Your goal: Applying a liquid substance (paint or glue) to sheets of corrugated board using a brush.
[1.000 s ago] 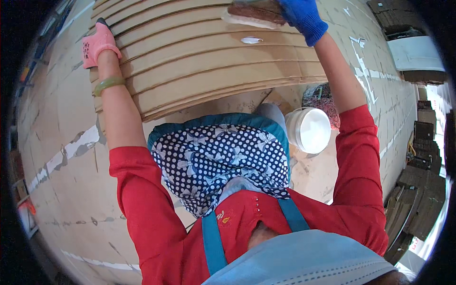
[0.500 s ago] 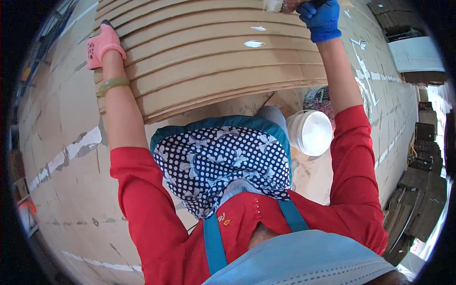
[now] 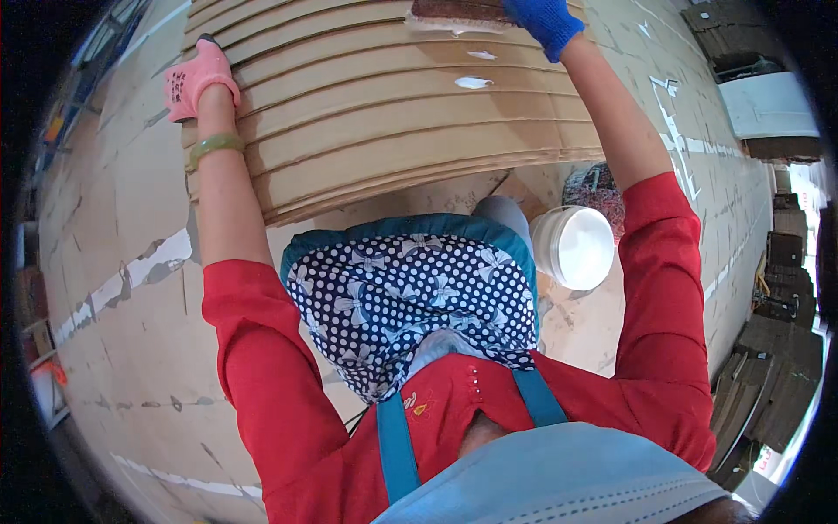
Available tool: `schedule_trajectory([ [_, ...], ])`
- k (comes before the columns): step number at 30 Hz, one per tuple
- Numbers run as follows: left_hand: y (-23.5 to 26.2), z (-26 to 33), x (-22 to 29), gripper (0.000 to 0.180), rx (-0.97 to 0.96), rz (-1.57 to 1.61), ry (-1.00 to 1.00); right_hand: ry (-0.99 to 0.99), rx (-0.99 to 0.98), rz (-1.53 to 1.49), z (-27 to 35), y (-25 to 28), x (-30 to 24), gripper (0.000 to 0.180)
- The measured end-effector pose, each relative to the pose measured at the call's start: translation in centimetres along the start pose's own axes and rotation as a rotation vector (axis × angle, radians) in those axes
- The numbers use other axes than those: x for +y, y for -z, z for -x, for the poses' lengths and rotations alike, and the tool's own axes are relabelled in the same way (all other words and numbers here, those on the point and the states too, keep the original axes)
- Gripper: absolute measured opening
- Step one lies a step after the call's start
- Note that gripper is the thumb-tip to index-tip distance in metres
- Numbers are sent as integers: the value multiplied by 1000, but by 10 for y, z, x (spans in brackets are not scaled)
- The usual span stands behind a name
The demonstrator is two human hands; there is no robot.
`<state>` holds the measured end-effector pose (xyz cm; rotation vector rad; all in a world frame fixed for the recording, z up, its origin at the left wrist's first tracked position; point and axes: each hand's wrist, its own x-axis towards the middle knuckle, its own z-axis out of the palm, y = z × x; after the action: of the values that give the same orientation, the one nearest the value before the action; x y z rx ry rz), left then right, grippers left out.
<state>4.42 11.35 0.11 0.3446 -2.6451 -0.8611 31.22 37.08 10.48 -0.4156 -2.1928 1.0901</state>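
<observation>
Overlapping brown cardboard sheets (image 3: 367, 157) lie before me in stepped strips. At their left edge, my left hand (image 3: 201, 83) in a pink glove grips the side, its dark-tipped thumb on top and the other fingers mostly hidden. My right hand (image 3: 546, 24), in a blue glove, is closed round the end of a wide brush (image 3: 458, 14) with a brown body and pale bristles. The bristles touch the sheets near the top of the view. Two white glue-like blobs (image 3: 473, 83) lie on the strips below the brush.
A white bucket (image 3: 583, 248) stands on the floor right of my apron, with a dark reddish, speckled container (image 3: 595, 192) behind it. Stacks of dark brown cardboard (image 3: 777, 375) line the far right. The floor (image 3: 113, 367) has worn white lines.
My right hand has moved left with the brush, which now shows more fully over the sheets. My left hand stays at the left edge.
</observation>
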Motion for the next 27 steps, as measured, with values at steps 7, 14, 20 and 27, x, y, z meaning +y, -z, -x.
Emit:
schedule_trajectory([
  [7,21,-1,5,69,-201,76,-21,111,274,291,2,67,46,26],
  [14,23,-5,-9,66,-207,118,-3,-458,215,-873,26,68,17,26],
  [20,4,-12,-8,78,-352,76,-35,-12,39,-553,33,6,1,25],
  [27,-29,-28,-15,71,-277,155,-13,60,-95,33,44,-72,-62,21],
])
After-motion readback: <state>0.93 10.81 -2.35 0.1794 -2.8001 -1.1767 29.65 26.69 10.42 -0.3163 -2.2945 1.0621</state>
